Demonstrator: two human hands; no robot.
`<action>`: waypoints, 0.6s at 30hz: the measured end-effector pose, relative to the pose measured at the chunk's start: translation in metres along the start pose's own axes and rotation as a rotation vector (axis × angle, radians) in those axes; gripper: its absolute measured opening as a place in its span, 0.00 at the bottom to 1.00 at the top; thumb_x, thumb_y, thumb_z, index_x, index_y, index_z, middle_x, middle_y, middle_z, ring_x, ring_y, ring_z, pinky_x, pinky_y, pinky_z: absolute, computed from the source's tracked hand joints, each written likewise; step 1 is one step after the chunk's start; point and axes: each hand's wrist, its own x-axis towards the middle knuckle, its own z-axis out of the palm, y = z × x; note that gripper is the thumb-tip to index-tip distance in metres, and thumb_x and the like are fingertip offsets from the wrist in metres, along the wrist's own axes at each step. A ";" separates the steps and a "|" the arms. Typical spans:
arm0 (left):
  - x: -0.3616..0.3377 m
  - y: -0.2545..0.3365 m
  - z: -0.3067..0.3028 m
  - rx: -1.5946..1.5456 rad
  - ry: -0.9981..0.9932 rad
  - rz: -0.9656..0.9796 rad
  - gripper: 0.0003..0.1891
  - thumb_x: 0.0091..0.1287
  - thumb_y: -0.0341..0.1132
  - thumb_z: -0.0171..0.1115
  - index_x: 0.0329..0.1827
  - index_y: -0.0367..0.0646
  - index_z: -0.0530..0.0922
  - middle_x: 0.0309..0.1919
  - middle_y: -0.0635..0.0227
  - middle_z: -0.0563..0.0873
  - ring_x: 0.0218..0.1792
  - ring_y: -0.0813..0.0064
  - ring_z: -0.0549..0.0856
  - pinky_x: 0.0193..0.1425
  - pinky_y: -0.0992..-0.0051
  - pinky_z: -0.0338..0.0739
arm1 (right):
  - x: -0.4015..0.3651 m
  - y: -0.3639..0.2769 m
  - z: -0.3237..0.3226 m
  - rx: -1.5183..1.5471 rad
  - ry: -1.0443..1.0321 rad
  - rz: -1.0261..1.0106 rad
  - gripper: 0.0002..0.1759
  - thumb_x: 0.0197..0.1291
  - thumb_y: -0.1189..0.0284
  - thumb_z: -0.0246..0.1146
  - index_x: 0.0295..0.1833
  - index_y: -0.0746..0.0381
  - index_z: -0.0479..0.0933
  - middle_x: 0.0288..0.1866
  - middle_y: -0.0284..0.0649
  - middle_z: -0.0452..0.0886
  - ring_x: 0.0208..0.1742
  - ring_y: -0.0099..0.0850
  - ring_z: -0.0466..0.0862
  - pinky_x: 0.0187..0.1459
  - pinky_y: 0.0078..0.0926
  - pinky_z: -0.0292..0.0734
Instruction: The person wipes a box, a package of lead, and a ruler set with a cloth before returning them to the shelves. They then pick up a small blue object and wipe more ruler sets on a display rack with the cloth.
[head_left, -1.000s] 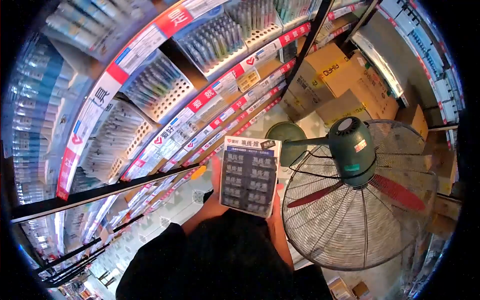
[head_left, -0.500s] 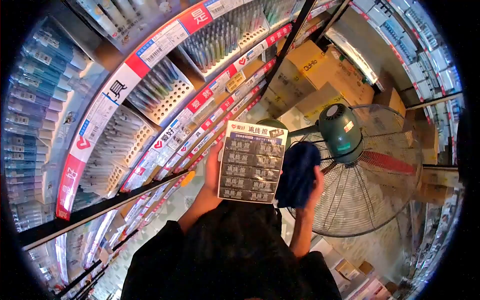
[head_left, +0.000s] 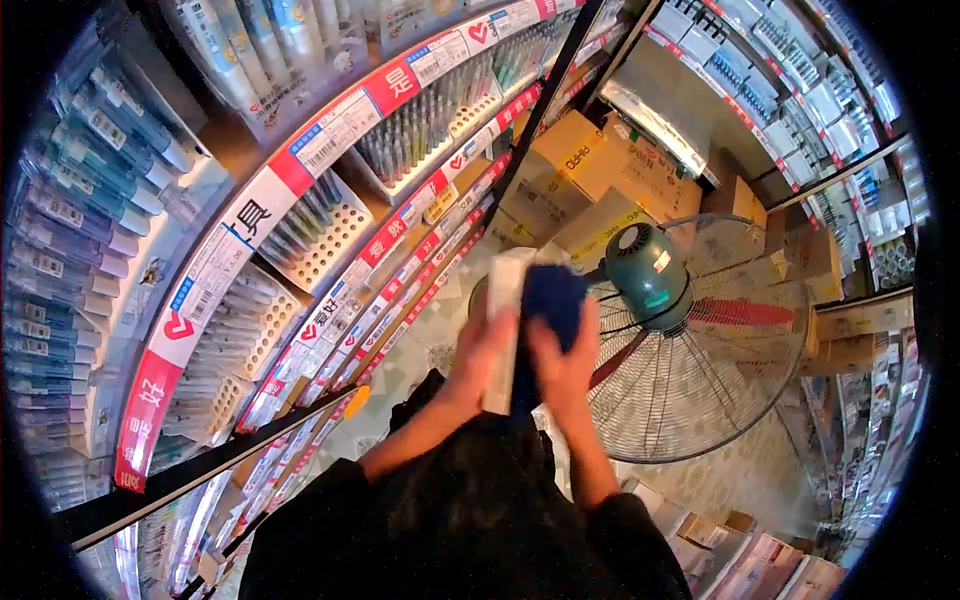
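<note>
My left hand (head_left: 482, 365) grips a flat, pale box (head_left: 508, 285) by its side, fingers wrapped round the edge. The box now stands edge-on to me and is blurred; its front carries rows of small dark wrapped blocks, seen in the earlier frame. A dark blue cloth (head_left: 554, 298) is bunched in my right hand (head_left: 567, 365) and lies against the box's right side. Both hands are close together in front of my chest.
Shelves of pens (head_left: 405, 140) with a red and white label strip (head_left: 295, 170) curve along the left. A large green floor fan (head_left: 645, 275) with a wire cage stands just right of my hands. Cardboard boxes (head_left: 650, 170) are stacked behind it.
The box has turned from face-on to edge-on. My right hand has moved left, bringing the cloth up against the box. The view has shifted slightly.
</note>
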 end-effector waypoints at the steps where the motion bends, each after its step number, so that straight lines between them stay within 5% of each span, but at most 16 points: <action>1: -0.011 0.005 0.006 0.131 -0.050 -0.045 0.35 0.67 0.43 0.65 0.74 0.42 0.62 0.64 0.63 0.72 0.60 0.71 0.75 0.64 0.69 0.69 | 0.022 -0.003 0.000 0.185 0.087 0.189 0.21 0.59 0.67 0.66 0.55 0.65 0.72 0.48 0.40 0.77 0.43 0.31 0.78 0.46 0.30 0.76; 4: -0.012 0.020 0.029 0.914 -0.139 0.461 0.40 0.51 0.45 0.76 0.70 0.55 0.72 0.65 0.46 0.63 0.63 0.50 0.68 0.68 0.61 0.64 | 0.037 0.031 0.005 0.591 0.119 0.219 0.22 0.69 0.59 0.58 0.61 0.60 0.68 0.47 0.38 0.76 0.40 0.26 0.76 0.45 0.28 0.75; 6: -0.005 0.019 0.030 1.240 -0.035 0.638 0.35 0.46 0.50 0.76 0.62 0.60 0.80 0.61 0.46 0.65 0.61 0.42 0.66 0.68 0.51 0.60 | 0.003 0.084 0.004 0.644 0.030 0.232 0.26 0.74 0.58 0.49 0.71 0.60 0.61 0.61 0.39 0.71 0.57 0.29 0.72 0.60 0.29 0.68; 9: 0.014 0.026 0.019 1.402 0.029 0.581 0.41 0.44 0.47 0.78 0.66 0.52 0.75 0.61 0.47 0.67 0.61 0.44 0.69 0.67 0.53 0.63 | -0.061 0.138 0.016 0.805 -0.031 0.453 0.31 0.76 0.56 0.44 0.74 0.65 0.58 0.71 0.39 0.65 0.70 0.30 0.66 0.71 0.28 0.57; 10: 0.019 0.029 0.017 1.445 0.040 0.483 0.44 0.45 0.47 0.77 0.69 0.50 0.71 0.60 0.47 0.68 0.60 0.44 0.70 0.65 0.53 0.64 | -0.047 0.058 0.014 0.574 0.022 0.451 0.31 0.76 0.53 0.42 0.73 0.66 0.60 0.70 0.40 0.68 0.69 0.32 0.69 0.70 0.31 0.60; 12: 0.020 0.030 0.012 1.455 0.066 0.461 0.50 0.44 0.48 0.78 0.73 0.46 0.65 0.59 0.47 0.69 0.59 0.44 0.70 0.64 0.54 0.65 | -0.033 0.055 0.011 1.078 0.078 0.714 0.35 0.74 0.48 0.43 0.71 0.67 0.62 0.68 0.42 0.70 0.67 0.34 0.71 0.70 0.33 0.62; 13: 0.019 0.029 0.013 1.456 0.076 0.465 0.52 0.44 0.49 0.78 0.74 0.44 0.63 0.59 0.47 0.69 0.59 0.44 0.70 0.64 0.53 0.65 | -0.027 0.049 0.010 1.219 -0.030 0.766 0.47 0.66 0.37 0.46 0.72 0.68 0.60 0.71 0.45 0.68 0.70 0.39 0.70 0.71 0.36 0.62; 18: 0.015 0.022 0.023 1.569 0.104 0.548 0.59 0.42 0.52 0.79 0.75 0.37 0.56 0.62 0.47 0.67 0.61 0.43 0.68 0.66 0.51 0.63 | -0.033 0.102 0.001 1.111 -0.032 0.724 0.58 0.54 0.30 0.55 0.74 0.67 0.55 0.74 0.48 0.63 0.71 0.42 0.68 0.71 0.38 0.63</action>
